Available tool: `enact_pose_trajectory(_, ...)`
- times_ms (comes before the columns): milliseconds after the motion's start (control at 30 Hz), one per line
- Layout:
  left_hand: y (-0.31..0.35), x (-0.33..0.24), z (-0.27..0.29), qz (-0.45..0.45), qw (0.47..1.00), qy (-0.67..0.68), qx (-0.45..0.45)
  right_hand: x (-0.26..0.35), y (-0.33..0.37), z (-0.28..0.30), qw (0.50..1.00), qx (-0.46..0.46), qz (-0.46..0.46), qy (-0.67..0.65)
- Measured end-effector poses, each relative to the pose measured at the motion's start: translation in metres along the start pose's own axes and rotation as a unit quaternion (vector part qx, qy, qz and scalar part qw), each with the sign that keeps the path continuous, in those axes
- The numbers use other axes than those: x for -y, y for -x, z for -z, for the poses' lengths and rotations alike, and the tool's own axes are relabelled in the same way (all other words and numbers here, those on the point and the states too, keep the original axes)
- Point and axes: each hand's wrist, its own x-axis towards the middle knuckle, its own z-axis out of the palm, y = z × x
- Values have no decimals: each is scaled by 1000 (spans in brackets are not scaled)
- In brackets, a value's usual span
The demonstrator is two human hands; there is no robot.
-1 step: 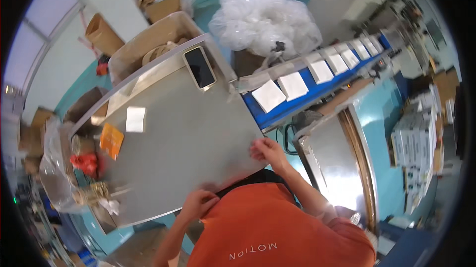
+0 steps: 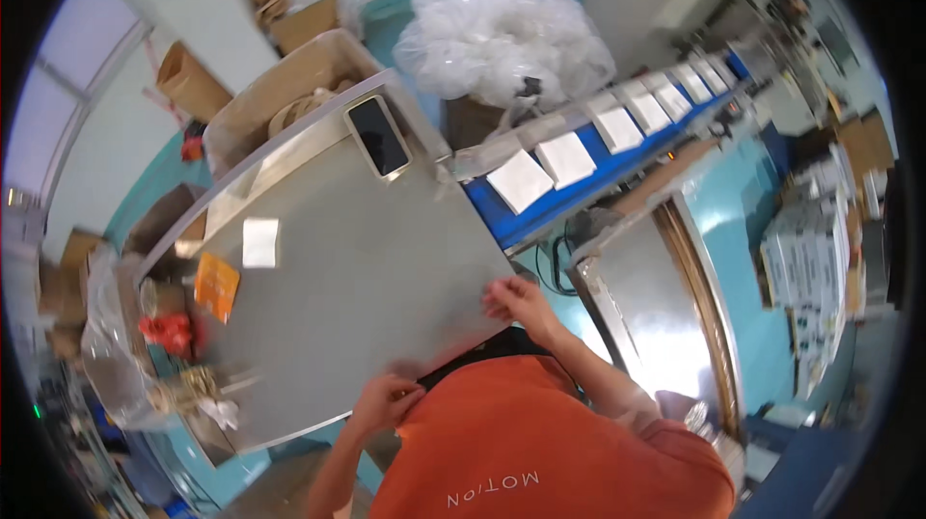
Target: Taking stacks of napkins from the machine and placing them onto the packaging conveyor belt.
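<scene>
My right hand hovers over the right front edge of the grey metal table, close to the conveyor's near end. Its fingers are loosely bent and apart, with nothing seen in them. At the front edge, by my orange shirt, my left hand hangs with relaxed, slightly bent fingers; I see nothing in it either. A white square packet lies at the table's left, beside an orange packet. Several white packets lie in a row on the blue conveyor belt.
A phone rests at the table's back rim. On the left are a red bundle and a tape dispenser. Behind stand a lined bin and a heap of clear plastic bags. A metal-topped surface is at right.
The view has shifted very slightly. Both hands and the packets stay practically where they were.
</scene>
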Motion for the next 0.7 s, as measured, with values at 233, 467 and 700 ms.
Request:
enact_pose_trajectory(233, -7, 21, -2, -95, 989, -40, 106, -35, 72, -25, 974, -10, 26, 225)
enact_pose_trajectory(467, -81, 27, -22, -280, 902, -205, 256, -79, 149, -10, 963, -208, 54, 162)
enact_pose_trajectory(700, -118, 41, -65, -308, 855, -351, 226, -100, 217, 17, 920, -373, 85, 83)
